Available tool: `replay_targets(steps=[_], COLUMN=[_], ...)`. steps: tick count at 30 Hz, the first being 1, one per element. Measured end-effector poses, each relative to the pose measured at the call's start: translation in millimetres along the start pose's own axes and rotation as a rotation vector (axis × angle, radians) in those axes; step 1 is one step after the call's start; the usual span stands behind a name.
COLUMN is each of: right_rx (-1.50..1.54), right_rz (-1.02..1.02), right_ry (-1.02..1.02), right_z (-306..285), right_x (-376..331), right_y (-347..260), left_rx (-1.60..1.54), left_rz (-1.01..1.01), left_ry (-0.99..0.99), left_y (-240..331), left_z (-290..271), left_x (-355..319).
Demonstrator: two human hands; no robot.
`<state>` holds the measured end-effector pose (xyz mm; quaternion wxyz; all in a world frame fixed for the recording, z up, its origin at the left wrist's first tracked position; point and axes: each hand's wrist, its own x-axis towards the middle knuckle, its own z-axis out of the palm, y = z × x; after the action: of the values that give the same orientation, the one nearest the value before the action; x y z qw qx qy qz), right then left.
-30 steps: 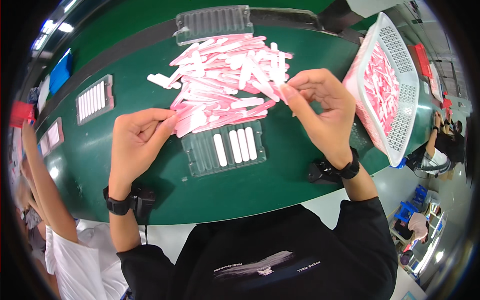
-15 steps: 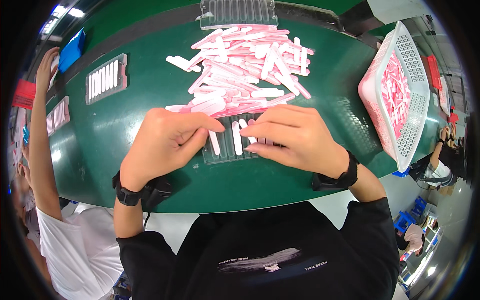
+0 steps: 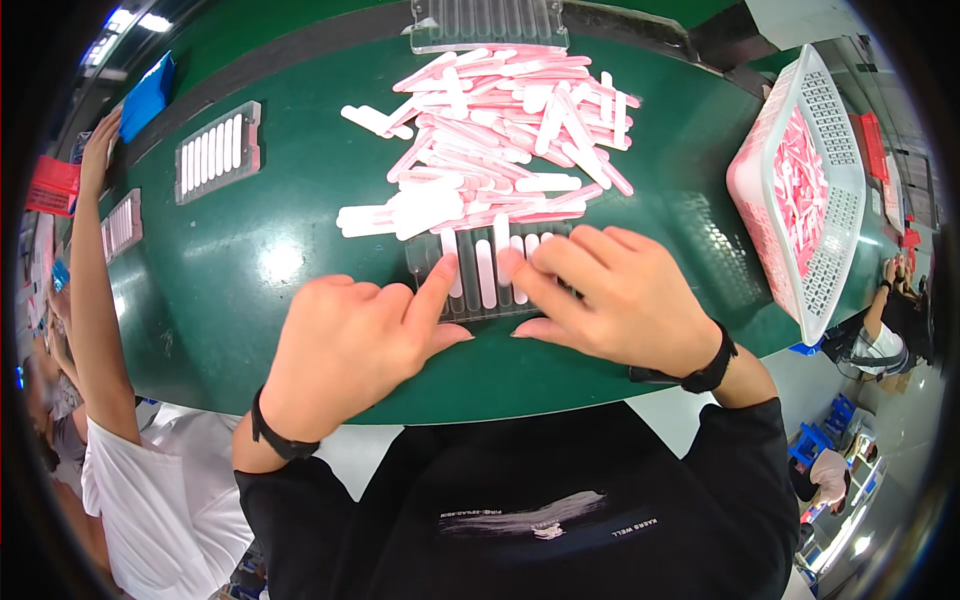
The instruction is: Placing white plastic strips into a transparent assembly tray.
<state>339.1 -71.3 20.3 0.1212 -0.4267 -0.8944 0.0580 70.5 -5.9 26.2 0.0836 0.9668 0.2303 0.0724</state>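
Note:
A clear slotted tray (image 3: 465,298) lies before me, with several slim round-ended strips, apparently nail files, standing lengthwise in its grooves. My left hand (image 3: 365,335) rests its index fingertip on the lower part of a white nail file (image 3: 449,243) in the left of the tray; its thumb is apart. With its index fingertip, my right hand (image 3: 625,290) touches another nail file (image 3: 502,232) that sticks up past its neighbours. The right thumb points toward the tray's near edge, away from that finger. Beyond the tray is a loose pile of pink and white nail files (image 3: 480,150).
A pale plastic basket (image 3: 750,185) of pink pieces stands tilted at the right. Another clear tray (image 3: 490,38) lies behind the pile; a filled tray (image 3: 252,165) is at the left. A co-worker's arm (image 3: 100,290) reaches over the table's left side.
My left hand has gone from a pinch to a stretched index finger and thumb, moving down slightly. My right fingers have shifted along a nail file, which now stands straighter in the tray.

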Motion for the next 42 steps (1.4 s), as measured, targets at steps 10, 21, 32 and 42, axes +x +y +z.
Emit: replay_targets(steps=[10,21,32,42], right_rx=[0.260,0.339,0.824,0.988], right_rz=[0.006,0.493,0.776,0.750], right_ry=[0.262,0.247,0.378,0.407], right_z=[10,9,3,4], right_x=[-5,9,5,4], right_y=[11,42,33,32], left_rx=[-0.266,-0.694,-0.813,-0.863], left_rz=[-0.053,-0.601,-0.625,-0.635], left_ry=[0.154,0.027,0.157,0.133], left_y=[-22,-55,-48,-48], left_z=[15,15,16,15], left_x=[2,21,23,23])
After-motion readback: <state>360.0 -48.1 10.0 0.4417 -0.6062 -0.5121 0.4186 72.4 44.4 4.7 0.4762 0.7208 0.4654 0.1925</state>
